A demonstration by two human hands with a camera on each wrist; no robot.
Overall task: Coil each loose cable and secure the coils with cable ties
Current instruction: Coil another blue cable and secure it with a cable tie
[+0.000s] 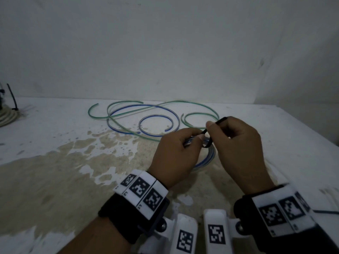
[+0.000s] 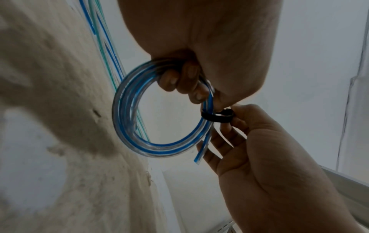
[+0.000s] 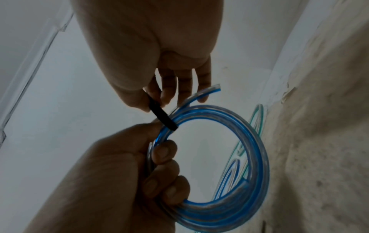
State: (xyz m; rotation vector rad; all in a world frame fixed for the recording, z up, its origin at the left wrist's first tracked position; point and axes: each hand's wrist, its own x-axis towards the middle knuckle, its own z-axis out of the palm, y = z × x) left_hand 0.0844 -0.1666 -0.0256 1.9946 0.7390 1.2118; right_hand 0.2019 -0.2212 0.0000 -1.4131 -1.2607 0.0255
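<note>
Blue coil [image 2: 127, 110] is wound, and your left hand [image 1: 172, 158] has its grip clenched round the bundled turns, holding it up off the table [image 1: 55, 162]. The black tie [image 2: 216, 116] is already looped round the turns just beyond that grip. Your right hand [image 1: 238, 143] pinches the tie between thumb and fingertips, right next to the left thumb. I can't tell whether the tail is through the head yet. My read: this one still needs cinching.

Left to do: loose cables [image 1: 146, 116], green-striped and blue-striped, lie sprawled on the table past both hands, uncoiled and overlapping. A pale coil [image 1: 7, 116] with a black tie on it sits at the far left edge, well away from your grip; looks finished.

The coil: clear tubing with a blue stripe, several turns, roughly round, turns lying close together. One cut end [image 2: 197, 160] sticks out past the tie toward your right palm. Judging by how it fans, it will spring open if your left grip slackens before the tie bites.
</note>
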